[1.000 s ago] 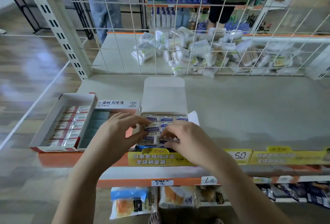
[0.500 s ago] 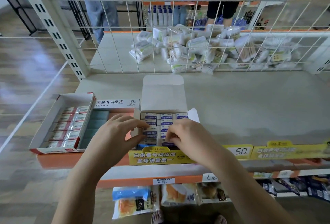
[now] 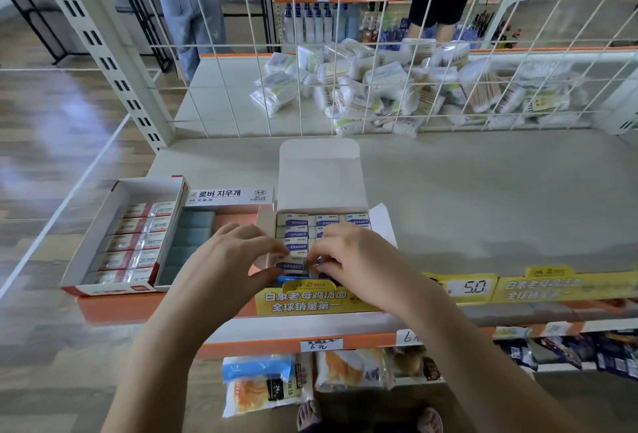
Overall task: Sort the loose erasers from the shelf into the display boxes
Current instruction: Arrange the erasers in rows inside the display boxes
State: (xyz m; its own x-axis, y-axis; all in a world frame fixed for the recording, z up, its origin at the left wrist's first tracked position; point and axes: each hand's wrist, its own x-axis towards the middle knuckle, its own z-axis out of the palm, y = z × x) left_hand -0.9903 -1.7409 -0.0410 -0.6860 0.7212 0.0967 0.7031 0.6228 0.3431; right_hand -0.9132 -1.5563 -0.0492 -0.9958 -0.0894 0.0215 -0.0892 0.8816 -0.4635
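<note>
Grey shelf (image 3: 483,198), both hands' grips pinching erasers (image 3: 296,247) inside white box (image 3: 319,177)

Right of the white display box (image 3: 321,187), the shelf (image 3: 500,198) lies bare and wide, giving open passage out to the far edge. The wire grid (image 3: 379,87) walls off the far side. On the left, the red display box (image 3: 114,236) sits close beside the white one, with only a narrow gap between. The white box's raised lid (image 3: 319,170) blocks any reach from behind.
</note>
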